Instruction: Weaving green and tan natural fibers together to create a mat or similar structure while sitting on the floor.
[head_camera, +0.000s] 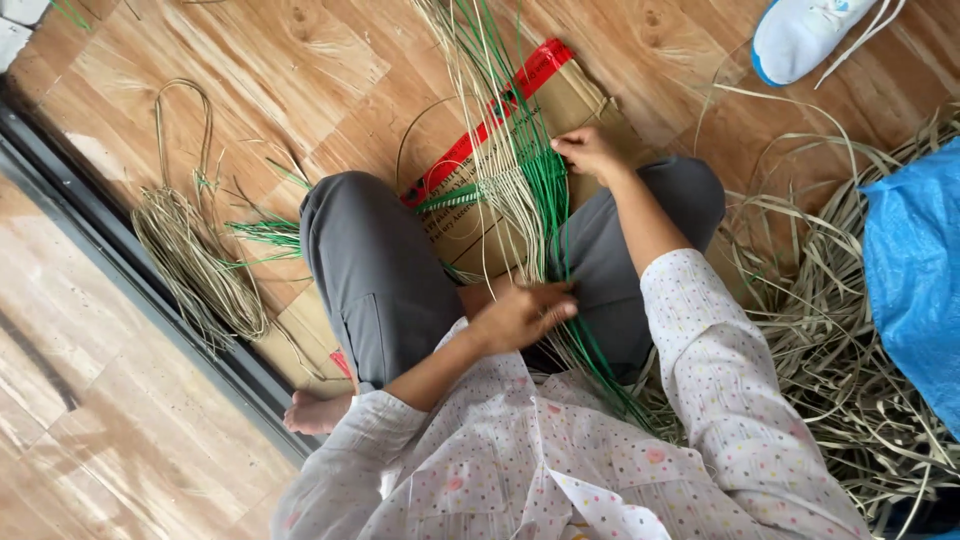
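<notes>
Nearby, loose straw pile (840, 370) crowds blue bag (915, 260)

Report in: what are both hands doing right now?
Left hand gripping green and straw strips. Right hand pinching woven patch edge. Loose straw pile beside right knee.

Wood-grain floor (330, 60), dark door track (120, 270), daylight

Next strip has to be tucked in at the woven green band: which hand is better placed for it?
Probably the right hand: it already pinches the woven green band on the cardboard. The left hand sits nearer the body, gripping the loose strips by the lap.
</notes>
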